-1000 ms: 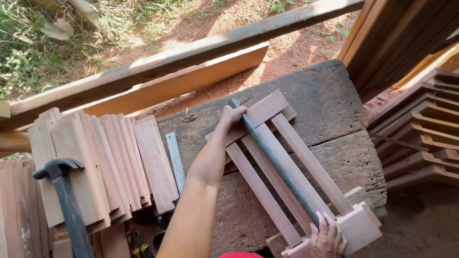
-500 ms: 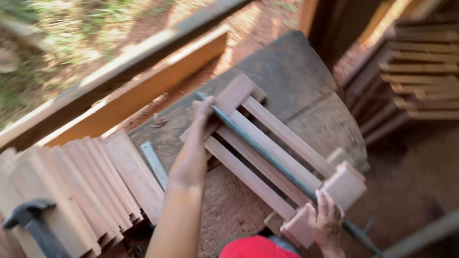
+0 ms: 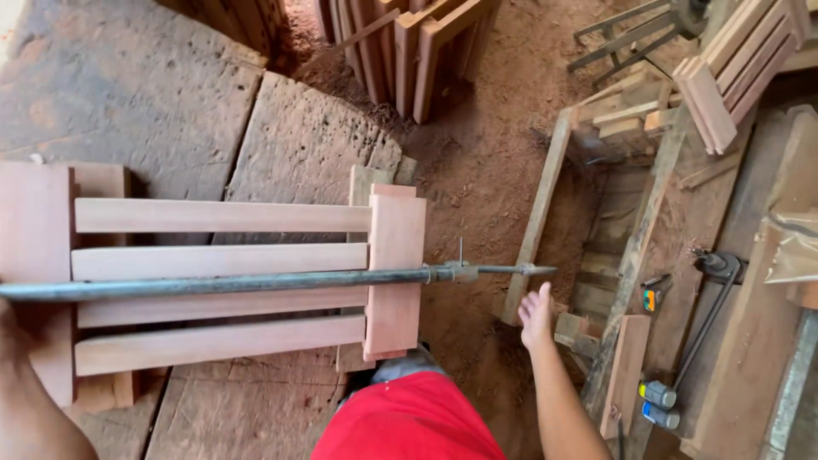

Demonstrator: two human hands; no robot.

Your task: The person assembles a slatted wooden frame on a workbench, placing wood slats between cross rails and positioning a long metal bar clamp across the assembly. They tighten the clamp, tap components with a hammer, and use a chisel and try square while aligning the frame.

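On workbench, pale slatted wooden frame [image 3: 221, 281], grey bar clamp [image 3: 256, 281] across.

A single head-worn camera looks steeply down from above and close in. The stone worktop [image 3: 281, 145] fills the left half of the view and the dirt floor [image 3: 486, 170] beyond its right edge fills the rest, with the wearer's red clothing [image 3: 409, 422] at the bottom.

Left hand [image 3: 13, 328] cut off at the edge — its fingers unseen.
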